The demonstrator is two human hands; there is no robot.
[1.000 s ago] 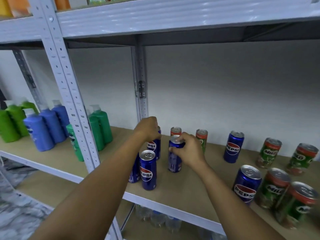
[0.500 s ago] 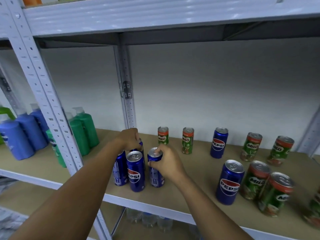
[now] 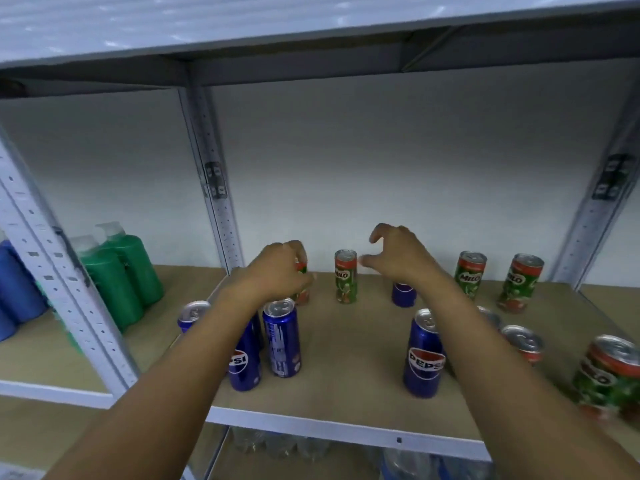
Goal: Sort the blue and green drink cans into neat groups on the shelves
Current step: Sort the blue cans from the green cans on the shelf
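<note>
Three blue Pepsi cans point(image 3: 280, 337) stand grouped at the shelf's point(image 3: 346, 424) front left. Another blue can point(image 3: 424, 355) stands front centre, and one more point(image 3: 403, 294) at the back under my right wrist. Green Milo cans stand at the back point(image 3: 345, 277), back right point(image 3: 469, 273) and front right point(image 3: 606, 375). My left hand point(image 3: 277, 268) is closed around the top of a green Milo can point(image 3: 302, 289) at the back left, which it mostly hides. My right hand point(image 3: 398, 258) hovers open with curled fingers, just right of the middle back Milo can.
Green bottles point(image 3: 121, 271) and blue bottles point(image 3: 17, 292) fill the left bay beyond a white perforated post point(image 3: 69, 299). A rear post point(image 3: 218, 202) stands behind my left hand. The upper shelf point(image 3: 311, 26) hangs overhead. Clear bottles point(image 3: 277, 448) sit on the shelf below.
Both hands have let go of the blue cans at the front left and moved to the back row. The left hand has closed on a green can; the right has opened.
</note>
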